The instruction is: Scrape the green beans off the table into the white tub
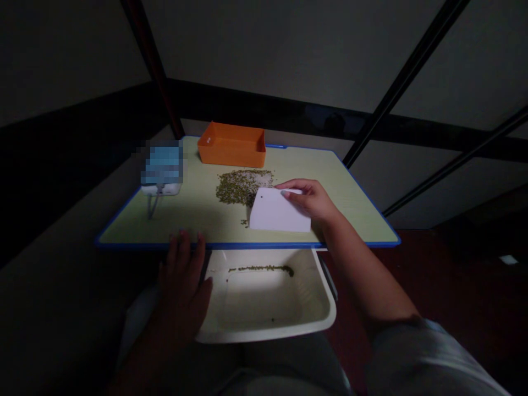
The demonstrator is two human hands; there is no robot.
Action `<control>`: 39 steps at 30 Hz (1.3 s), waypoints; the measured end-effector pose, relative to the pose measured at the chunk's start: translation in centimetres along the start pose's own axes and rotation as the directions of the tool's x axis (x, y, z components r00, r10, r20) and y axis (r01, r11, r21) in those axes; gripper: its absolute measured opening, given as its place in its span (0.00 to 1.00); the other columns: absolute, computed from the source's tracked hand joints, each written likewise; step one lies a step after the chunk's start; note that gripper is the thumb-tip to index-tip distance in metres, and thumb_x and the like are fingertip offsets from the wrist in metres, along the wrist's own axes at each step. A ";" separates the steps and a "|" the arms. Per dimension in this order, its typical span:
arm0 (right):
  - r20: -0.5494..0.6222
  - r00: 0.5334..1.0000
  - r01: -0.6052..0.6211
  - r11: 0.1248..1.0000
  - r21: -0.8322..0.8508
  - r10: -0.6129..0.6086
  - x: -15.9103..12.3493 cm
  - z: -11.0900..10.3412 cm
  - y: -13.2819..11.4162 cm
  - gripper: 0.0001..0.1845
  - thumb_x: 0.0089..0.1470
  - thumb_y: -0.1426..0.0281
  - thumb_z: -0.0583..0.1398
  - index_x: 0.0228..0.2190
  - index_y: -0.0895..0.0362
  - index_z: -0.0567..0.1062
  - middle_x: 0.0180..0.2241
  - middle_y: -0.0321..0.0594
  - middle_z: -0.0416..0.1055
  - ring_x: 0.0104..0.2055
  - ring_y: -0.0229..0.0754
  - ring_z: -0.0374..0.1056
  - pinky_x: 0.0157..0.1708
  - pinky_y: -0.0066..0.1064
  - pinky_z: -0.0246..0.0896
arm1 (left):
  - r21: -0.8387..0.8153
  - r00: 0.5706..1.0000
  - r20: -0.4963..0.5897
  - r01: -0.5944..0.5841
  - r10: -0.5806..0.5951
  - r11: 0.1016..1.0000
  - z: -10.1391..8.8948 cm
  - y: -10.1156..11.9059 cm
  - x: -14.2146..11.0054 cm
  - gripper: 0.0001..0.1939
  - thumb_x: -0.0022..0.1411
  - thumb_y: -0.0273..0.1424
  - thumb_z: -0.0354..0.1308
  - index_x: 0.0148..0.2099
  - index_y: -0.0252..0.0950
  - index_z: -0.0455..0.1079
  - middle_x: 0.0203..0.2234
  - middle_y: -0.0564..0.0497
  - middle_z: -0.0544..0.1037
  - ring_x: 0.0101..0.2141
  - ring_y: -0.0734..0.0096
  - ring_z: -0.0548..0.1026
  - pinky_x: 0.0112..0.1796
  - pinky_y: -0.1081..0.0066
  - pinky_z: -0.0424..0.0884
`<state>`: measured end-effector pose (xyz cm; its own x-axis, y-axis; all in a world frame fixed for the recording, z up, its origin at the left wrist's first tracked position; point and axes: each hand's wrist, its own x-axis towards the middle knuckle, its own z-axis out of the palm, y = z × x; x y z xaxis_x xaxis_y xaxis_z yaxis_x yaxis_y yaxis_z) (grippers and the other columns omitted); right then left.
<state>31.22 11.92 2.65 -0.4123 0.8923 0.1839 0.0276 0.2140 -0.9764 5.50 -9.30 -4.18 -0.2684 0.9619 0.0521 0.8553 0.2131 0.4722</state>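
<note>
My right hand (pixel 311 199) grips a white plastic scraper (pixel 280 212), thumb over its face. The scraper stands tilted on the pale green tabletop (pixel 346 203), with its left end beside a pile of small green beans (pixel 233 190) mixed with white grains (pixel 262 177). A few beans lie loose near its lower left corner. My left hand (pixel 183 280) is open, fingers stretched toward the table's blue front edge and thumb near the left side of a white basin (pixel 264 333). Under the table edge, the basin holds a thin line of beans along its far side.
An orange box (pixel 235 146) stands at the back of the table. On the left is a phone-like device (pixel 161 168) on a stand, its screen blurred out. Dark-framed wall panels (pixel 264 49) rise behind, and a reddish floor (pixel 433 286) lies at right.
</note>
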 end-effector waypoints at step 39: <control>-0.442 0.885 -0.044 0.920 -0.390 -0.145 -10.7 5.4 -1.5 0.16 0.57 0.67 0.59 0.42 0.52 0.86 0.46 0.44 0.85 0.50 0.51 0.80 0.54 0.45 0.73 | 0.039 0.968 -0.208 -0.135 0.141 0.990 1.6 0.5 -1.2 0.39 0.73 0.33 0.40 0.74 0.62 0.21 0.78 0.42 0.42 0.76 0.42 0.40 0.64 0.18 0.58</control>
<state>30.68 -0.06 1.60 0.0338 0.9346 0.3540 0.3989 0.3122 -0.8622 6.94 -10.13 -5.42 -0.2319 0.9253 0.3002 0.9005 0.0875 0.4260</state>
